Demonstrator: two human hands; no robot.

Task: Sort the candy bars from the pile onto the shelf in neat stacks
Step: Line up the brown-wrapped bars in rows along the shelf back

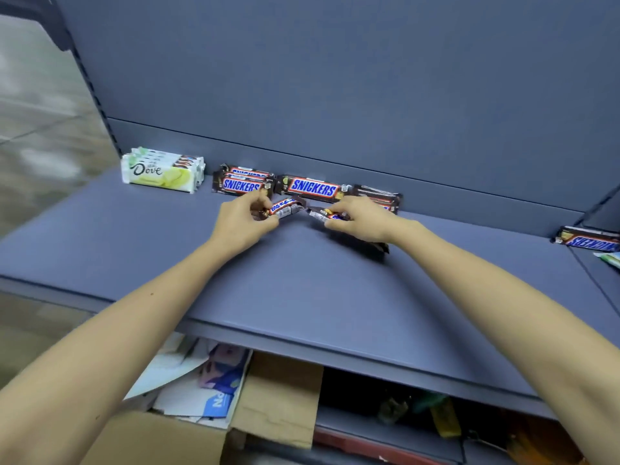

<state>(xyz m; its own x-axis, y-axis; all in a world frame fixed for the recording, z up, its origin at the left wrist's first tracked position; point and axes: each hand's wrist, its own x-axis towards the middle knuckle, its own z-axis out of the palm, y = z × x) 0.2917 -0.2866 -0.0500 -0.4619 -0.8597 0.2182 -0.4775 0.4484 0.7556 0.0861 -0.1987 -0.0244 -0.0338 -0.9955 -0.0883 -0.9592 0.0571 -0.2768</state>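
Grey-blue shelf (302, 297) with matching back panel (335, 78) is viewed from above. Cardboard box (278, 397) and papers are noted on the level below, at 6 o'clock. Dove stack (161, 171) is set at 10 o'clock against the back. Snickers stack (243, 182) is placed just beside it, on its 3 o'clock side. Long Snickers bar (312, 187) follows at 12 o'clock. Loose pile (379, 196) at 1 o'clock is partly hidden behind the right hand (359, 218). Stray Snickers bar (587, 239) is left well apart at 3 o'clock, logo upside down.

Small Snickers bar (287, 208) is pinched by the left hand (245, 219) and held tilted just in front of the Snickers stack. Second small bar (327, 214) is gripped in the curled right hand. Dark wrapper (379, 246) is seen under that wrist, at its 5 o'clock; whether it is held too cannot be told.

Step judged: small bars being sorted out of the pile, with most stacking not yet done. To be done well, each bar should be turned logo-up and the same way round as its stack. Ends should be squared against the bars below. Bars should be laid flat, not dropped, since glossy wrappers are likely to slide. Small bars are probably best given their own stack, not mixed onto the long ones.
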